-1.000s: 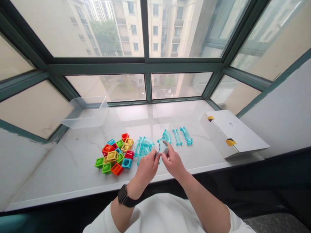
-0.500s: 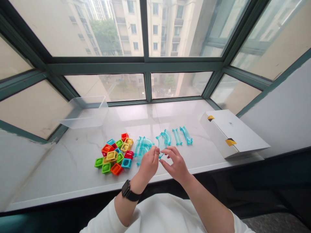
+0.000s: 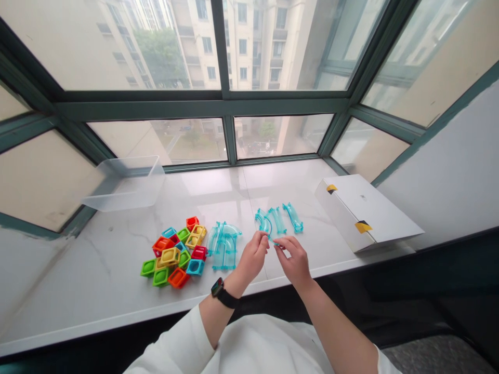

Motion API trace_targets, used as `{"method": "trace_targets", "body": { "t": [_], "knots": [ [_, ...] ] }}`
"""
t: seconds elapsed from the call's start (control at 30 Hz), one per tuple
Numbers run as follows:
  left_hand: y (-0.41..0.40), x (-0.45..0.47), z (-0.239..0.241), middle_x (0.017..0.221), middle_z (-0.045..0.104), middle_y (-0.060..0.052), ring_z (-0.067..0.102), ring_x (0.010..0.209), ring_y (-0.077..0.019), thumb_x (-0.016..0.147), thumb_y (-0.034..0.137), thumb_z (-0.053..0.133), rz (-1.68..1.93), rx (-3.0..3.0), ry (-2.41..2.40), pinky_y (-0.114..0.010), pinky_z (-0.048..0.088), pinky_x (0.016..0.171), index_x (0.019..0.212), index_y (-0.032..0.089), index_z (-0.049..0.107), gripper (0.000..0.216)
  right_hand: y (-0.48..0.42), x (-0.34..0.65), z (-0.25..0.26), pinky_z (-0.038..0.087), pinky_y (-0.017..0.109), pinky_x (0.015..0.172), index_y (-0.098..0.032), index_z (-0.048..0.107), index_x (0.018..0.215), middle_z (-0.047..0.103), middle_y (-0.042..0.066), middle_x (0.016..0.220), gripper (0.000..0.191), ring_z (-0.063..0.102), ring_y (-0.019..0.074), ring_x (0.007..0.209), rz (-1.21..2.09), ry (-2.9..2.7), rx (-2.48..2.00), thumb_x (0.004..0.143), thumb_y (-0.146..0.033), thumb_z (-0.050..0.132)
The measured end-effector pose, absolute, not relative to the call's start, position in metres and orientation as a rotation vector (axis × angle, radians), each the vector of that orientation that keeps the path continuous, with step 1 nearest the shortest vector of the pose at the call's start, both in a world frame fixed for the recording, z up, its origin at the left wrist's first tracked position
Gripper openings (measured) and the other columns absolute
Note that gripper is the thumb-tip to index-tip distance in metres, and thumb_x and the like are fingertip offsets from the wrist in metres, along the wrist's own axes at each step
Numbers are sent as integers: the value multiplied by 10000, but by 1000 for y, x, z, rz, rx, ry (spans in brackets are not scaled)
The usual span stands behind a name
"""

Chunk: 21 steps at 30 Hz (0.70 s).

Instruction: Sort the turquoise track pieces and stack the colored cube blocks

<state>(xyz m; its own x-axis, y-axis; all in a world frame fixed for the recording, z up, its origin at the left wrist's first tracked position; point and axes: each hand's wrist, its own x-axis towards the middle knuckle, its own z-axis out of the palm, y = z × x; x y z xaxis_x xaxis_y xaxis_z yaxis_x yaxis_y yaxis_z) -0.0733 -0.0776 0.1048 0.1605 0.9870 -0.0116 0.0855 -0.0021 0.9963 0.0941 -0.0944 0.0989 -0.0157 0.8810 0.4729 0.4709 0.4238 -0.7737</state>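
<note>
My left hand and my right hand meet above the front of the white sill, fingers pinched together on a small clear teal piece between them. A black watch sits on my left wrist. Just left of my left hand lies a cluster of curved teal track pieces. Beyond my hands lie a curved teal piece and two straight teal track pieces. A heap of several coloured square blocks lies further left.
A clear plastic bin stands at the back left by the window. A flat white box with yellow-black tape lies on the right end of the sill. Window frames enclose the sill on three sides.
Both hands have shifted right and a little nearer, now pinching a small teal piece between them. The view has turned slightly, so everything sits further left.
</note>
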Motion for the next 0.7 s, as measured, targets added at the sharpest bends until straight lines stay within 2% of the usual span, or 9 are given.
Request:
{"method": "trace_targets", "body": {
  "t": [0.1,0.2,0.3,0.43,0.6,0.7],
  "knots": [
    [-66,-66,80,1062,646,-58,604,1008,-209,1020,413,570,1168,1277,1244,-320,452,928,1180,222,615,253,-81,105,87,571,388,825,-276,760,1118,695,71,1029,194,663,226,883,459,-1590,-1262,1014,-270,596],
    [-52,-61,56,1227,603,-112,576,1148,-236,974,317,627,1242,1210,1371,-360,444,1017,1241,202,572,296,-65,109,74,569,367,798,-252,748,1103,691,74,1040,194,652,216,889,426,-1557,-1289,1020,-278,575],
    [-41,-58,37,1335,545,-136,535,1242,-256,919,246,675,1267,1143,1444,-393,431,1078,1290,210,530,400,-48,102,60,557,344,761,-229,739,1096,681,76,1035,205,624,191,814,428,-1549,-1308,1022,-283,555],
    [-33,-60,22,1349,537,-141,552,1181,-263,867,220,727,1341,1118,1461,-394,449,1055,1310,214,537,481,-29,83,42,542,315,747,-202,732,1092,667,82,1020,233,611,179,802,468,-1589,-1305,1030,-271,518],
    [-29,-63,5,1342,565,-150,583,1118,-252,950,254,643,1255,1502,1555,-430,449,1084,1390,212,496,465,-16,64,21,549,302,796,-202,725,1093,670,83,1049,238,628,178,859,447,-1620,-1321,1035,-242,498],
    [-24,-61,-4,1329,591,-152,613,1125,-267,963,241,610,1231,1621,1659,-463,500,1041,1394,216,485,449,-13,61,8,556,307,791,-207,728,1097,673,86,1050,234,644,187,878,395,-1624,-1310,1028,-230,506]
  ]
}}
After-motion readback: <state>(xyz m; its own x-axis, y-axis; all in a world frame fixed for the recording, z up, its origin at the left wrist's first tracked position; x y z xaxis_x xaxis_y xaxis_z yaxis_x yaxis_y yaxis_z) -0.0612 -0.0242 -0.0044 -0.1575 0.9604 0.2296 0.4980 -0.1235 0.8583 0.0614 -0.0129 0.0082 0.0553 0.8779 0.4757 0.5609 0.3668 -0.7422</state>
